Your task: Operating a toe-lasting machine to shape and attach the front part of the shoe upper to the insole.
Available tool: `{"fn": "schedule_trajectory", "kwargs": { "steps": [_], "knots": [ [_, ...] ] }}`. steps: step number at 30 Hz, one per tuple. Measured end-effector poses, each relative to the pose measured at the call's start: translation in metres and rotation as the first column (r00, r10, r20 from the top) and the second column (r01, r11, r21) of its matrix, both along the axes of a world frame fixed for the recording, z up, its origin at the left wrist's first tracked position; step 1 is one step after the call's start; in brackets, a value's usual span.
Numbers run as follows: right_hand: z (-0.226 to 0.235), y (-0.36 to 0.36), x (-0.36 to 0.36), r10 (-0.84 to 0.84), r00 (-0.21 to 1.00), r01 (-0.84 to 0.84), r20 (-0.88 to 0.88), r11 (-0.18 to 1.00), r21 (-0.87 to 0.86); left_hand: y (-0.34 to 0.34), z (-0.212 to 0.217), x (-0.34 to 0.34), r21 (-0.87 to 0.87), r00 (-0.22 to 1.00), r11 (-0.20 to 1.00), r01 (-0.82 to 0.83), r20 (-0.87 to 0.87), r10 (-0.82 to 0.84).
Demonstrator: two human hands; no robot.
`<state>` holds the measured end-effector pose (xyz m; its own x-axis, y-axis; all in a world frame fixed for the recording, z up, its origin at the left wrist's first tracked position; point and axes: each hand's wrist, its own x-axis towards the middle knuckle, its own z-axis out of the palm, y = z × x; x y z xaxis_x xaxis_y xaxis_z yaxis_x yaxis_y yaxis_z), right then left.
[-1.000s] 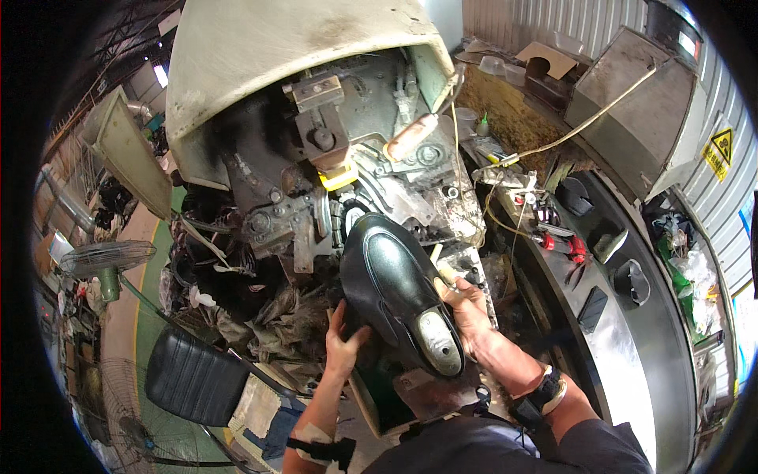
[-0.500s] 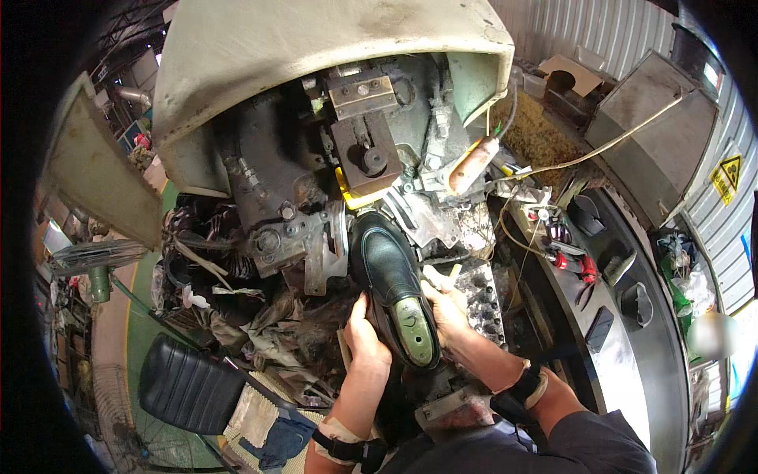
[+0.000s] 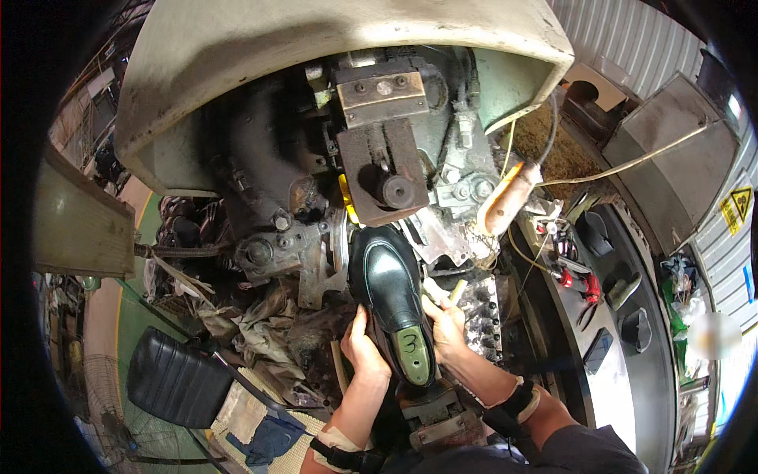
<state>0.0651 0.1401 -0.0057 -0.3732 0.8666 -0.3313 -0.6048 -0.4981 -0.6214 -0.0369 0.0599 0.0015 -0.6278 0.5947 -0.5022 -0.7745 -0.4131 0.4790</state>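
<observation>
glossy black shoe (image 3: 387,278), green last (image 3: 413,355) inside

Head-worn left fisheye view: downward, forward, over left hand (image 3: 365,347), right hand (image 3: 448,328); machine (image 3: 383,150) close ahead.

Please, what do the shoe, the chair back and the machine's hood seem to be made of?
Shoe: probably smooth black leather, real or synthetic; its polished top shows bright highlights.
Chair back: perhaps black vinyl or leather, with a slight sheen and ribbed padding.
Hood: cream, scuffed and stained; painted metal or moulded plastic, I cannot tell.
</observation>
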Motion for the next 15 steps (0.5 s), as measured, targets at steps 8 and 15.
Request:
{"fn": "schedule_trajectory", "kwargs": {
  "steps": [8, 15],
  "knots": [
    [-0.001, 0.009, -0.009, -0.043, 0.996, 0.048, -0.083, 0.997, 0.06, 0.015, -0.024, -0.002, -0.041, 0.994, 0.998, -0.043, -0.102, 0.039],
    [0.012, 0.01, -0.009, -0.009, 0.997, 0.014, -0.071, 0.997, 0.074, 0.018, -0.013, -0.001, -0.023, 0.998, 0.999, 0.028, -0.049, -0.029]
  ]
}}
